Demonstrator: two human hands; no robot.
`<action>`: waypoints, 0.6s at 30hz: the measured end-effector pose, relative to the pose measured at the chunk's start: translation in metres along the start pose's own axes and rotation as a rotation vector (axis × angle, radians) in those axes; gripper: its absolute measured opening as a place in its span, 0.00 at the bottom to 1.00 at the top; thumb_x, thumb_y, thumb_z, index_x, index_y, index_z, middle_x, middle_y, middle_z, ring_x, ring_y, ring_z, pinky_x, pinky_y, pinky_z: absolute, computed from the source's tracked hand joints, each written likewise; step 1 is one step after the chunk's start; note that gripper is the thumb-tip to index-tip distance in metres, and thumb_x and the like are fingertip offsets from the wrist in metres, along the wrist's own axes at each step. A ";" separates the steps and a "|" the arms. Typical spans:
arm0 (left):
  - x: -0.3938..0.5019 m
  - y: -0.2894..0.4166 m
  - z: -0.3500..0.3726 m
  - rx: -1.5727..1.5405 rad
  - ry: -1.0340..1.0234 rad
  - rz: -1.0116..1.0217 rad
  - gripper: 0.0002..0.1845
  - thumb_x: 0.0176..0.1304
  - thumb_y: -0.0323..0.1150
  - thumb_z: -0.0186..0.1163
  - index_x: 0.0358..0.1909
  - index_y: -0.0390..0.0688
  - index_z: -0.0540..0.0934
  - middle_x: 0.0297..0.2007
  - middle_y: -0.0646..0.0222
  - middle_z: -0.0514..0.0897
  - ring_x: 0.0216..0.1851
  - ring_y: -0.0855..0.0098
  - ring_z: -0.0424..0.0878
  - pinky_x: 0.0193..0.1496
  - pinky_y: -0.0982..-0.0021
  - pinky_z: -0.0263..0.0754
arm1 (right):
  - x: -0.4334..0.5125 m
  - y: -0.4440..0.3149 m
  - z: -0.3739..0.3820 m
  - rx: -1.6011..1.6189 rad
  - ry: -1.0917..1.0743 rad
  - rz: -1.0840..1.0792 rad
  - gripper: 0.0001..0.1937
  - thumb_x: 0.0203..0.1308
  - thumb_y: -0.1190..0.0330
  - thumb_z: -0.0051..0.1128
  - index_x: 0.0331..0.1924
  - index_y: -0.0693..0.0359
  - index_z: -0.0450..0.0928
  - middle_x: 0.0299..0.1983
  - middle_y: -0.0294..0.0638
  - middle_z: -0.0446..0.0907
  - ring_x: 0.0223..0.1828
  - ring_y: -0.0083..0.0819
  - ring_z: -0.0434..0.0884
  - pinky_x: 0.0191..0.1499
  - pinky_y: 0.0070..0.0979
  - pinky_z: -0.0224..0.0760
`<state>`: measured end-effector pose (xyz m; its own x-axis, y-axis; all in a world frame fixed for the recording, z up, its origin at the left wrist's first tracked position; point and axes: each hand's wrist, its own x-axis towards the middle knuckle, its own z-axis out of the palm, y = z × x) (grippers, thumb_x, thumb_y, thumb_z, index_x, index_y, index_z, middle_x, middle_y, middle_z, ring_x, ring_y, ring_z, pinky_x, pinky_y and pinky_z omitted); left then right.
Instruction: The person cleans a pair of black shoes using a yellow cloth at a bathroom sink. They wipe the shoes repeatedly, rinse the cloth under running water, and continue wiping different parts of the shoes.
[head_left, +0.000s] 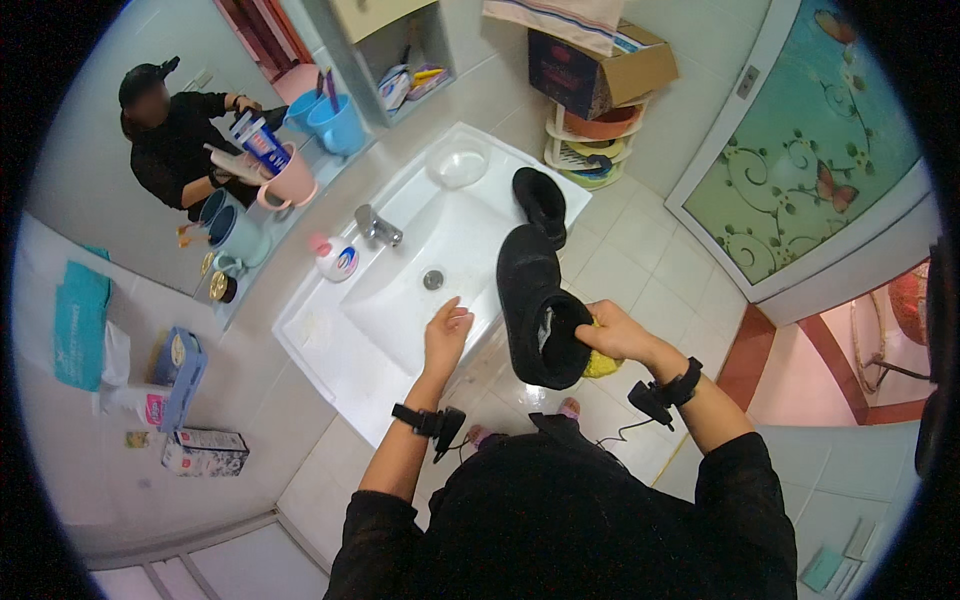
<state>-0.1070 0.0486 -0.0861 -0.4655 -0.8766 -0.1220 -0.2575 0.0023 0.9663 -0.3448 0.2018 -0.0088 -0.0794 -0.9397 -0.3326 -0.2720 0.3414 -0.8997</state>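
Observation:
My right hand (619, 330) grips the opening edge of a black ankle boot (531, 277). A yellow cloth or sponge (602, 363) is pinched between that hand and the boot. The boot hangs in front of the white washbasin (319, 330), toe pointing away from me, its dark inside showing. Its mate, a second black boot (541, 201), rests on the basin's right-hand rim, partly covered by the held boot's toe. Over the front of the bowl hovers my left hand (448, 334), fingers loosely bent and apart, holding nothing. The drain (433, 280) lies just beyond it.
A chrome faucet (378, 226), a pump bottle (334, 259) and a clear bowl (457, 163) stand on the basin. Cups, including a pink mug (291, 180), line the mirror shelf. Back right, a cardboard box (637, 75) tops a rack beside a glass door (795, 172).

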 end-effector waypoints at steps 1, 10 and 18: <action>-0.004 0.010 0.005 -0.013 0.083 -0.053 0.22 0.63 0.28 0.60 0.59 0.38 0.73 0.43 0.66 0.83 0.37 0.80 0.79 0.44 0.79 0.74 | 0.000 0.007 -0.007 -0.055 0.063 0.030 0.15 0.50 0.66 0.51 0.37 0.68 0.81 0.27 0.50 0.82 0.33 0.38 0.82 0.42 0.32 0.73; -0.038 0.104 0.113 -0.030 -0.360 -0.035 0.23 0.67 0.37 0.58 0.57 0.31 0.73 0.50 0.58 0.80 0.53 0.69 0.79 0.57 0.73 0.72 | 0.018 0.039 -0.054 -0.450 0.111 0.036 0.23 0.50 0.56 0.51 0.40 0.71 0.79 0.36 0.59 0.81 0.40 0.54 0.81 0.46 0.40 0.74; 0.005 0.087 0.117 -0.340 -0.339 -0.487 0.39 0.67 0.58 0.49 0.59 0.26 0.66 0.56 0.52 0.73 0.59 0.65 0.70 0.62 0.66 0.66 | 0.042 0.029 -0.039 -0.588 0.004 -0.054 0.19 0.52 0.56 0.56 0.36 0.67 0.79 0.34 0.55 0.82 0.39 0.51 0.82 0.43 0.41 0.74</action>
<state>-0.2305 0.1010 -0.0288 -0.6176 -0.5403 -0.5716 -0.2499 -0.5543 0.7939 -0.3939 0.1717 -0.0377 -0.0538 -0.9559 -0.2888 -0.7616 0.2263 -0.6073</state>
